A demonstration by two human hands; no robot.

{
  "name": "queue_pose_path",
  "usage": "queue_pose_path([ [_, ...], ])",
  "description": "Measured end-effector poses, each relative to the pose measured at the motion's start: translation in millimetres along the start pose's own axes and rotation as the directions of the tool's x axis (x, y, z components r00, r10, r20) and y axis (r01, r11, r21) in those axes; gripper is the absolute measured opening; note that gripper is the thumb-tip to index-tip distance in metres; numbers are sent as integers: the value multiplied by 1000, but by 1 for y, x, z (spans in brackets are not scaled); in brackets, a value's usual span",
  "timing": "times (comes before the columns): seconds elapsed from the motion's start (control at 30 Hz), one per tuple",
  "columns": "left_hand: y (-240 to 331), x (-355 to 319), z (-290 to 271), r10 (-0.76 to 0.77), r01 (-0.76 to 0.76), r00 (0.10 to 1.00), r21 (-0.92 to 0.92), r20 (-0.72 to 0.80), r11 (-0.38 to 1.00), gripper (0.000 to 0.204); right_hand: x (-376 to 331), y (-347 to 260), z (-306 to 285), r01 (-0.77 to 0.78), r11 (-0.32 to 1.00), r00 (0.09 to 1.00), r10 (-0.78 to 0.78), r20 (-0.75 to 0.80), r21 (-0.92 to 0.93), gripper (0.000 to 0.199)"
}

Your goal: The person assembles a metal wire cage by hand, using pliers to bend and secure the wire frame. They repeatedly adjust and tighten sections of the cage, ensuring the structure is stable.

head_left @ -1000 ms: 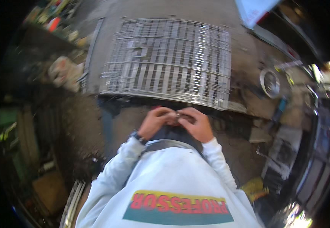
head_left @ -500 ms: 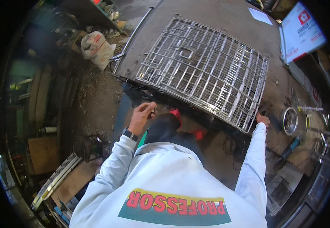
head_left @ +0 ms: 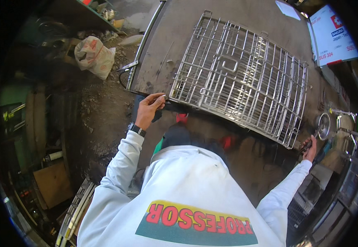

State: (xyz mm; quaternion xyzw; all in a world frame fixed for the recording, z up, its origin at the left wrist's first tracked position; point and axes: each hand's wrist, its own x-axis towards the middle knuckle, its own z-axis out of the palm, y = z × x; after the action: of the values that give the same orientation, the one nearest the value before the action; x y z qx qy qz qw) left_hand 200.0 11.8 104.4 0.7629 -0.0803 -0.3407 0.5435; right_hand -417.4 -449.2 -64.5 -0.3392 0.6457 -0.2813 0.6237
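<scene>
A wire grid (head_left: pixel 240 78) of shiny metal bars lies flat on a dark steel table (head_left: pixel 179 33) in front of me. My left hand (head_left: pixel 149 109) is at the grid's near left corner, with thumb and fingertips pinching the corner wire. My right arm in a white sleeve stretches far out to the right. There my right hand (head_left: pixel 310 151) closes around a small dark tool (head_left: pixel 305 146) by the table's right end, just below a round metal disc (head_left: pixel 322 125). My white sweatshirt fills the lower middle of the view.
A pale sack (head_left: pixel 92 55) lies on the dirt floor to the left, near a pipe along the table's edge (head_left: pixel 144 41). A brown board (head_left: pixel 53 183) and metal strips (head_left: pixel 74 214) sit at lower left. A white sign (head_left: pixel 331 37) stands at upper right, and cluttered shelving (head_left: pixel 343 164) at right.
My hands were together at my chest a second ago. They have spread apart: the left went to the grid's corner, the right reached further right to the dark tool.
</scene>
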Motion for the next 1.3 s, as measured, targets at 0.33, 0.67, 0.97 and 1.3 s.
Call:
queue_pose_path([
  [0.33, 24, 40, -25, -243, 186, 891, 181, 383, 966, 24, -287, 71, 99, -92, 926, 984, 141, -109, 366, 52],
  [0.67, 10, 38, -25, -62, -38, 935, 274, 350, 961, 27, -379, 233, 164, -237, 888, 909, 346, -233, 393, 53],
  [0.97, -4, 40, -22, -287, 288, 882, 55, 373, 956, 20, -361, 230, 184, -436, 792, 840, 529, -123, 428, 44],
  [1.3, -24, 23, -4, -417, 547, 837, -549, 355, 632, 17, -322, 255, 183, -380, 821, 879, 464, -110, 427, 36],
])
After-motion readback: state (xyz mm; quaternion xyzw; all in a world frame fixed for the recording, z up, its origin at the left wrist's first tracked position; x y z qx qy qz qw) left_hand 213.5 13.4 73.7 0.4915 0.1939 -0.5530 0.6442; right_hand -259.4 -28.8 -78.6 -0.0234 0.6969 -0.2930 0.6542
